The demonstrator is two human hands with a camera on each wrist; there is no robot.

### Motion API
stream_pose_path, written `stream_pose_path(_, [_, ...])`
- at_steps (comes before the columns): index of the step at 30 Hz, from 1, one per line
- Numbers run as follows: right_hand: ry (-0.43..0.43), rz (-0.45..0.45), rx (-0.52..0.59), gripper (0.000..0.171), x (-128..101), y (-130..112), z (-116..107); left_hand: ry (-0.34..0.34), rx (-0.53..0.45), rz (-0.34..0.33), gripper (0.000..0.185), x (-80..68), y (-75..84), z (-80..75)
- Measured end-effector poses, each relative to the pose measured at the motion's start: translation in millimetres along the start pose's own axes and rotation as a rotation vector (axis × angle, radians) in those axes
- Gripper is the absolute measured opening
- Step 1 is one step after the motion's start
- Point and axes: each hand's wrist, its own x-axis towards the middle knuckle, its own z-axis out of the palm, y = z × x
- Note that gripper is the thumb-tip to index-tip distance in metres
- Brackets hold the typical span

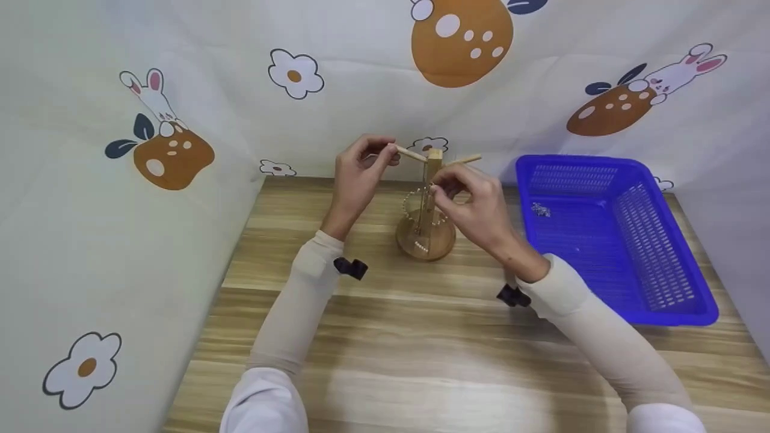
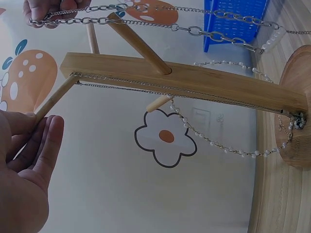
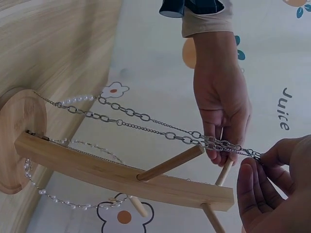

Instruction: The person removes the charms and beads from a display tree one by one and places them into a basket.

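Observation:
A wooden jewelry stand [image 2: 214, 83] with a round base [image 1: 442, 243] and several pegs stands upright on the table. My left hand [image 1: 359, 177] pinches the end of an upper peg [image 2: 53, 100]. A thin chain [image 2: 146, 88] hangs from that peg close to the post. My right hand [image 1: 478, 201] pinches one end of a silver link chain necklace [image 3: 136, 115] with a white pearl section [image 3: 77, 99]; it stretches beside the post down toward the base. In the right wrist view the held chain passes by the tip of a lower peg [image 3: 170, 164]. A beaded pearl chain [image 2: 214, 142] hangs in a loop from the lower pegs.
A blue plastic basket [image 1: 677, 240] stands on the right of the wooden table [image 1: 373, 337], with a small clear packet [image 1: 541, 210] inside. Behind the stand rises a printed cloth backdrop [image 1: 355, 114]; another cloth side [image 1: 120, 252] borders the table at left.

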Motion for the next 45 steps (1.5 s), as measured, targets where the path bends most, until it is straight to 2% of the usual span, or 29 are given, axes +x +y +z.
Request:
stream_pose_path(7, [0.014, -0.009, -0.006, 0.007, 1.5, -4.4, -5.0, 0.002, -0.004, 0.004, 0.019, 0.6, 0.0, 0.1])
stream_pose_path(21, [0.107, -0.093, -0.010, 0.006, 10.3, -3.6, -26.4, 0.004, -0.014, -0.007, 0.020, 1.0, -0.3, 0.3])
stream_pose_path(28, [0.145, -0.072, -0.036, 0.005, 11.2, -4.1, -38.2, 0.008, -0.016, -0.010, 0.017, -0.2, -1.0, 0.6])
stream_pose_path(33, [0.165, -0.056, -0.012, 0.006, 11.9, -4.0, -47.8, 0.005, -0.020, -0.001, 0.018, -1.1, -1.2, 0.4])
stream_pose_path(39, [0.229, -0.020, 0.009, 0.008, 13.2, -2.5, -59.7, 0.010, -0.018, -0.006, 0.017, -0.9, -1.1, 0.7])
stream_pose_path(45, [0.278, -0.004, -0.025, 0.007, 15.3, -0.3, -72.4, 0.010, -0.015, -0.007, 0.017, 0.1, -0.4, 1.1])
